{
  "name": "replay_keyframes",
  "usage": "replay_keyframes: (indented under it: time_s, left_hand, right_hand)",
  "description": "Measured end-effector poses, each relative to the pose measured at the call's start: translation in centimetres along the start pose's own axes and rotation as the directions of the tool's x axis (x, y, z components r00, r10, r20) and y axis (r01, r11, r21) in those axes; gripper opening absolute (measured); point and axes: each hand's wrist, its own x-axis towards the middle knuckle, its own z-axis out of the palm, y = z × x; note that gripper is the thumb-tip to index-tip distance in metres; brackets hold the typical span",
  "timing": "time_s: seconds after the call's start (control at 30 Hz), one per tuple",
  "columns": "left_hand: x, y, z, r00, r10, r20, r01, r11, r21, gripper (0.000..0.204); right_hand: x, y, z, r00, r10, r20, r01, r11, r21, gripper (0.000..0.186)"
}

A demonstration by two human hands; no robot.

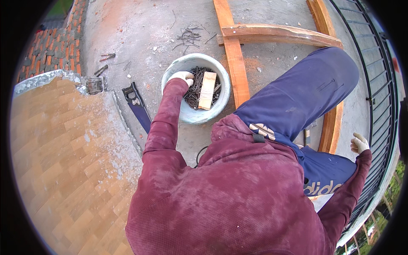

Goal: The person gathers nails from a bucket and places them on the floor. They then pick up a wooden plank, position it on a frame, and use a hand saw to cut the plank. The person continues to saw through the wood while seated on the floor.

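Observation:
My left hand (182, 77), in a pale glove, reaches over the left rim of a whitish bucket (225, 93). Its fingers are curled down beside the dark nails (196, 85) in the bucket; whatever they grip is hidden. On top of the nails lies a short light wooden block (207, 90), close to that hand. Off to the right, near the black railing, my right hand (360, 143) is also gloved. It hangs away from the bucket with fingers slightly bent and apart, and nothing shows in it.
A handsaw (137, 106) lies left of the bucket, beside a tiled slab (72, 161) with a broken edge. Loose nails (189, 37) and pliers (107, 56) are on the concrete. Wooden beams (280, 34) cross beyond my legs. A black railing (380, 93) runs along the right.

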Motion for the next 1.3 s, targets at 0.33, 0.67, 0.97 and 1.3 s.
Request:
replay_keyframes:
  time_s: [0.33,0.67,0.97,1.3]
  left_hand:
    - [4.9,1.8,0.9,0.985,-0.156,0.080,0.145,0.982,0.120,0.023]
    - [7.1,-0.5,1.7,0.972,-0.122,0.202,0.128,0.992,-0.016,0.033]
    - [8.6,-2.5,2.7,0.965,-0.170,0.202,0.180,0.983,-0.031,0.027]
    - [6.2,-1.9,2.2,0.963,-0.067,0.262,0.125,0.969,-0.213,0.024]
  right_hand:
    - [-0.4,0.3,-0.8,0.999,-0.041,-0.004,0.042,0.993,0.112,0.053]
    - [-0.1,1.4,-1.4,0.995,-0.093,0.043,0.089,0.991,0.103,0.052]
    - [0.6,1.3,-1.0,0.994,-0.110,-0.001,0.110,0.988,0.112,0.057]
    - [0.7,2.0,-1.5,0.995,-0.082,0.054,0.068,0.972,0.226,0.054]
